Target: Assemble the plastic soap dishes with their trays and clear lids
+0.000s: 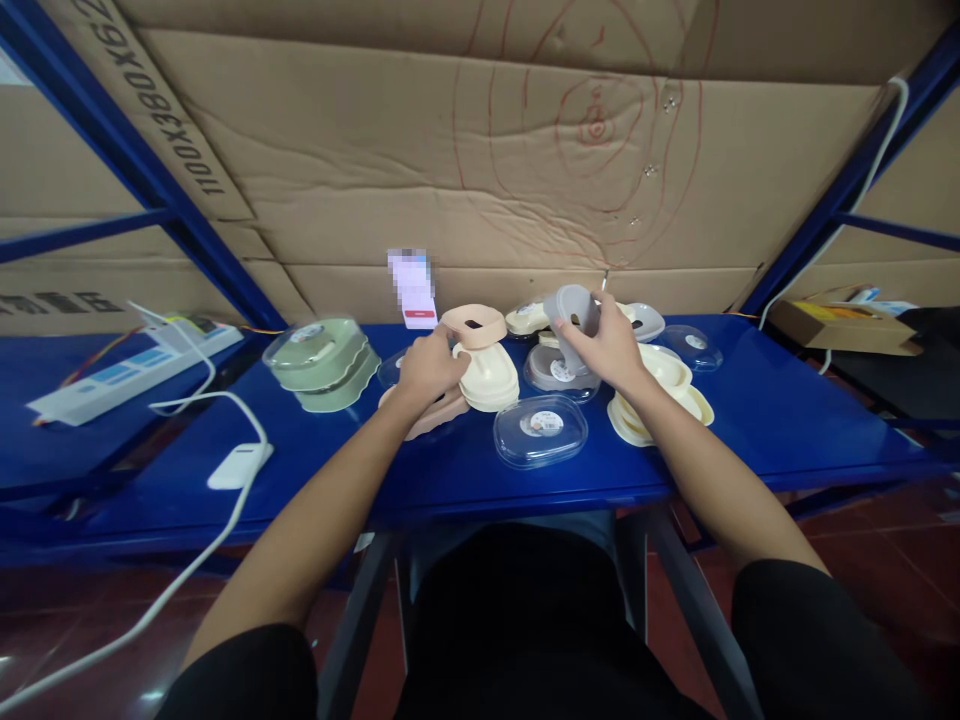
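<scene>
My left hand [427, 368] is closed on the rim of a pink oval tray [475, 325], held just above a stack of cream trays [491, 380]. My right hand [609, 345] grips a grey plastic tray [571, 308], lifted and tilted above a grey container with a clear lid [551, 372]. A clear lid with a round label [540, 430] lies flat in front, between my hands. More cream trays [675, 385] sit under and beside my right wrist. Another pink tray [435, 412] lies under my left wrist.
A stack of green trays with a clear lid [322, 362] stands at the left on the blue table [787, 420]. A white power strip [127, 368], a cable and a white adapter [238, 465] lie further left. A phone [412, 290] leans on the cardboard wall. A cardboard box [840, 325] sits far right.
</scene>
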Motion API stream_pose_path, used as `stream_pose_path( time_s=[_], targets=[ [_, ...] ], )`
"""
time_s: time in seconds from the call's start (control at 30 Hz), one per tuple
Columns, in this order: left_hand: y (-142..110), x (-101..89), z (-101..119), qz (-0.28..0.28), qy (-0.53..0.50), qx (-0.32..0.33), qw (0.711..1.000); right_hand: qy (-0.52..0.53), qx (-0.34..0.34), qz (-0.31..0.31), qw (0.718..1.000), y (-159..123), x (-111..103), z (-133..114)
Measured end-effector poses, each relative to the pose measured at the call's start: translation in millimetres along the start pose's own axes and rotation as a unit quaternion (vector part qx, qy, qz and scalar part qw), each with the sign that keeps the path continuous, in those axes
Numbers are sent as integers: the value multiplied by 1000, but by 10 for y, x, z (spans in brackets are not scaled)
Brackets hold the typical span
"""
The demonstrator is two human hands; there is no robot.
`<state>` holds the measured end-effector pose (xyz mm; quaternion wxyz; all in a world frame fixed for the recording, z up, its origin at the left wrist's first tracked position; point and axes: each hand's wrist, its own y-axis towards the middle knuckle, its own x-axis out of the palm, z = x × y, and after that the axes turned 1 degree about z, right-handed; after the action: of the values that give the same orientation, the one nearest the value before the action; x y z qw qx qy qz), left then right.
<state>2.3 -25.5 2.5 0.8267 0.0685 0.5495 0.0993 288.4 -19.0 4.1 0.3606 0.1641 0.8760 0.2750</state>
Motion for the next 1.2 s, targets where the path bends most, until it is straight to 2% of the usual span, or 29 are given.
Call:
stream_pose_path(
  time_s=[0.27, 0.37, 0.5, 0.6, 0.7, 0.87, 1.2],
  targets=[
    [-35, -78, 70, 31, 34, -2, 999, 2, 3, 6, 1000, 4, 3, -7],
    [-10, -119, 44, 28, -5, -8, 1000, -1, 3, 3, 1000, 5, 2, -8],
    [75, -113, -43, 31, -108, -37, 993, 4, 5, 4, 1000, 8, 12, 10],
    [109, -95, -77, 12, -221, -74, 972, 11, 8, 4, 1000, 10, 16, 17],
    [90, -109, -51, -15, -332, -108, 937, 15, 11, -1, 1000, 9, 11, 12],
    [38, -190, 8, -41, -412, -122, 902, 18, 13, -2, 1000, 12, 2, 5],
    [41, -420, -50, 36, -495, -121, 860, 30, 2, 13, 999, 5, 18, 18]
  ],
)
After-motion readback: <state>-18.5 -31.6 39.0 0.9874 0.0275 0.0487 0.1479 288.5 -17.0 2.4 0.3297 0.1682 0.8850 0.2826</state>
